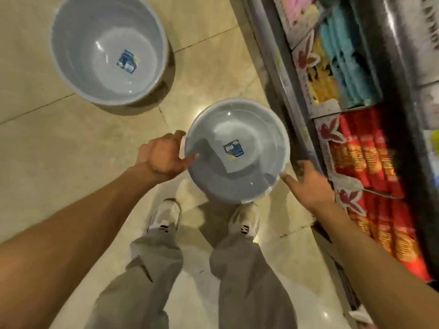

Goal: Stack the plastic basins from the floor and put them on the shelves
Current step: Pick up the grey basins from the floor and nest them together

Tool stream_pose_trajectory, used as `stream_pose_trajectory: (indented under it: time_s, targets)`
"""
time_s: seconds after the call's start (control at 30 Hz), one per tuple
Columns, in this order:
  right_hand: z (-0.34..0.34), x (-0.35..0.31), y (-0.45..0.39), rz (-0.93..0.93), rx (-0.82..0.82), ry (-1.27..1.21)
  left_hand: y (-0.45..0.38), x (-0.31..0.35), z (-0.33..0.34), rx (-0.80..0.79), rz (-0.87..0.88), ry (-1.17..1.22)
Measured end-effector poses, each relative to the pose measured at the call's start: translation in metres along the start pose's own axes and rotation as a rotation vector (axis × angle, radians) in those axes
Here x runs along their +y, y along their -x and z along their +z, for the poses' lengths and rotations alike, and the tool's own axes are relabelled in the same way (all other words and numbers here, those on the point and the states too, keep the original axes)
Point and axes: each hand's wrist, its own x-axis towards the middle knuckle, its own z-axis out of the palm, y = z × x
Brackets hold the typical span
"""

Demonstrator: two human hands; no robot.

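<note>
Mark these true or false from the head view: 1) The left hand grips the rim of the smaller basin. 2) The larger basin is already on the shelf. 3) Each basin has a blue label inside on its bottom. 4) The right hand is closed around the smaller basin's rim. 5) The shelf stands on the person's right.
1) True. The left hand holds the rim of the smaller basin, thumb inside.
2) False. The larger basin sits on the floor, up and to the left.
3) True.
4) False. The right hand is open, fingertips at the rim.
5) True. The shelf runs along the right, holding red packets.
</note>
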Motion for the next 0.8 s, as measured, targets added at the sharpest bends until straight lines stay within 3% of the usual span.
stream_pose_trajectory:
  time_s: [0.2,0.43,0.6,0.8]
  targets:
    - [0.069,0.027,-0.086,0.096,0.01,-0.141,-0.06,-0.045,0.087,-0.106,-0.109,0.07]
    - [0.106,0.032,-0.111,0.083,0.106,-0.269,-0.079,-0.04,0.133,-0.095,-0.143,0.168]
    - [0.076,0.019,-0.091,0.034,0.092,-0.257,-0.06,-0.037,0.104,-0.085,-0.125,0.273]
    - [-0.022,-0.039,-0.029,-0.202,0.095,-0.307,-0.001,-0.046,-0.004,-0.043,-0.113,0.617]
